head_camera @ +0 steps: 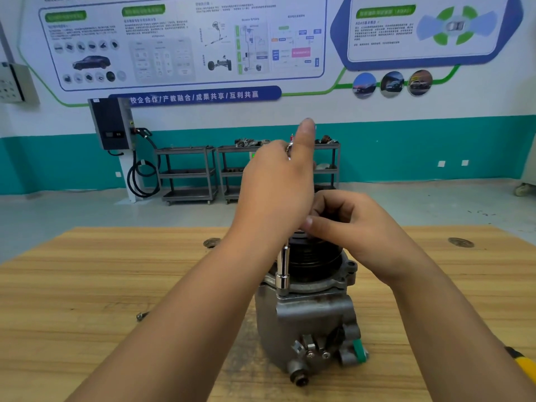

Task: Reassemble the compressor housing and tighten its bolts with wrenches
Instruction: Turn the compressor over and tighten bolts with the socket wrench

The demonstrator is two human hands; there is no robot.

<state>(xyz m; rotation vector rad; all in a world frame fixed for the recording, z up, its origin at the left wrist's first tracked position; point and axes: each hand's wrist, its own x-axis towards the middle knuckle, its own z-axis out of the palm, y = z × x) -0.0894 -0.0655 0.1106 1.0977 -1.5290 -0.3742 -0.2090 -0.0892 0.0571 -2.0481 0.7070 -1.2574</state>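
Observation:
A grey metal compressor [310, 317] stands upright on the wooden table [116, 285], its black pulley [316, 259] at the top. A chrome socket wrench [282, 274] stands vertically with its socket on a bolt at the housing's left flange. My left hand [275, 192] grips the wrench's upper end, with one finger sticking straight up. My right hand [356, 227] is just to the right, fingers curled onto the top of the pulley. The top of the wrench and the pulley's face are hidden by my hands.
A loose bolt [142, 315] lies on the table at the left. A yellow-handled tool [525, 365] pokes in at the right edge. Two round metal insets [211, 243] [460, 242] sit in the tabletop. Grey shelving carts [188, 172] stand by the far wall.

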